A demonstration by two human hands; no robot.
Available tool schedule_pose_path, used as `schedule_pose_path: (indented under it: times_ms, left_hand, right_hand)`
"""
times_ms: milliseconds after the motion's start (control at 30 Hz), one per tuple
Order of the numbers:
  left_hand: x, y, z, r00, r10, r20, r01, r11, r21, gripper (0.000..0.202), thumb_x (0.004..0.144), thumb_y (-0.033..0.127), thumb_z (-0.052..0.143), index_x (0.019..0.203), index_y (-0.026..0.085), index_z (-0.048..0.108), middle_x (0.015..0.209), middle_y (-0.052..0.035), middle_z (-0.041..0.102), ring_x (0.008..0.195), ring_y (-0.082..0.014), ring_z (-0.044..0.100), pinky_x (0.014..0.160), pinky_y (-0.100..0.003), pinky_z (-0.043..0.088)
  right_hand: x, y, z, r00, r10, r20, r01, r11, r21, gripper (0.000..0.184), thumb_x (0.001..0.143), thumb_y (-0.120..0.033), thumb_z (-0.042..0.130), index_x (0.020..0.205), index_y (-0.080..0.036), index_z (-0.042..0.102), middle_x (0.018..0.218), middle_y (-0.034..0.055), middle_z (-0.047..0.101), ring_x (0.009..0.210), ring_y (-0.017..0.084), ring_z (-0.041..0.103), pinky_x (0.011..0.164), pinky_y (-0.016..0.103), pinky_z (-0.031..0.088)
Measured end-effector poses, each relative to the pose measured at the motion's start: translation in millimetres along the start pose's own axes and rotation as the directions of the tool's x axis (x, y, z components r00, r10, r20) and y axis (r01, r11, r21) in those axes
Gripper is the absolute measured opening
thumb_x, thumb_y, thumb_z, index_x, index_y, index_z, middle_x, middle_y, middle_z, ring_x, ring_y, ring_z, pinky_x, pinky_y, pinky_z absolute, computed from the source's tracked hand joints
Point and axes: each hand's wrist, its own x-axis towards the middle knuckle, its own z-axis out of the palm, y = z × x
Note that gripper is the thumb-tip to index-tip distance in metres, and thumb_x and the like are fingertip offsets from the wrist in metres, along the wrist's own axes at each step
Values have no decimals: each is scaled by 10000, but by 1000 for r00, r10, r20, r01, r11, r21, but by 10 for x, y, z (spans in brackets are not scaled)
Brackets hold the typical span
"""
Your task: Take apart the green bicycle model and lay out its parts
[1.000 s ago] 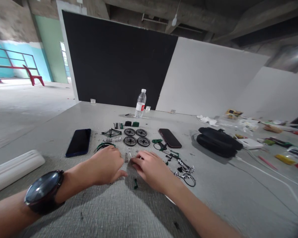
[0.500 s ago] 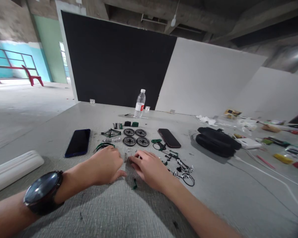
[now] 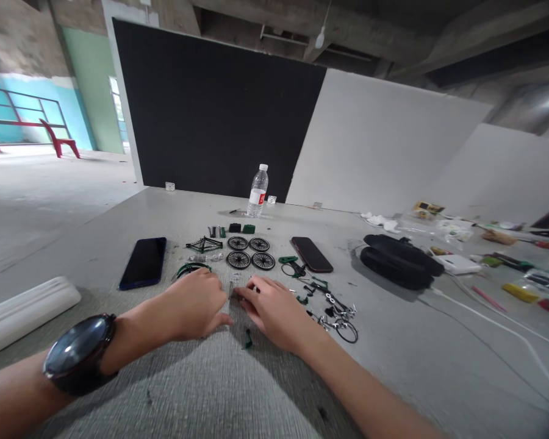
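Note:
My left hand (image 3: 196,303) rests on the grey table with fingers curled under and its thumb sticking out to the right. Whatever those fingers hold, if anything, is hidden. My right hand (image 3: 277,314) reaches in from the right, fingers apart, its forefinger tip touching a tiny silvery part (image 3: 232,289) between the hands. A small dark green part (image 3: 247,339) lies below them. Beyond are several miniature spoked wheels (image 3: 238,260), a dark green toy bicycle frame (image 3: 204,244) and a curved green part (image 3: 190,267), partly covered by my left hand.
Phones lie at left (image 3: 143,263) and right (image 3: 312,254). Small bicycle parts (image 3: 333,305) spread beside my right hand. A water bottle (image 3: 257,192) stands behind, a black case (image 3: 400,262) lies right, and a long white object (image 3: 32,314) is by my watch (image 3: 78,350).
My right hand has shifted slightly left, its forefinger closer to the tiny silvery part. The left hand stays where it was.

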Motion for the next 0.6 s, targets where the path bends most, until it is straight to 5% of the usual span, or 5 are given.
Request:
schedule_pose_path:
  times_ms: [600]
  left_hand:
    - [-1, -5, 26, 1000, -4, 4, 4, 999, -45, 332, 929, 429, 627, 914, 109, 714, 877, -128, 707, 839, -270, 645, 829, -421, 457]
  right_hand:
    - [14, -7, 32, 1000, 2, -11, -3, 1000, -12, 182, 967, -222, 533, 1115, -223, 639, 1015, 70, 615, 876, 198, 569, 719, 318, 450]
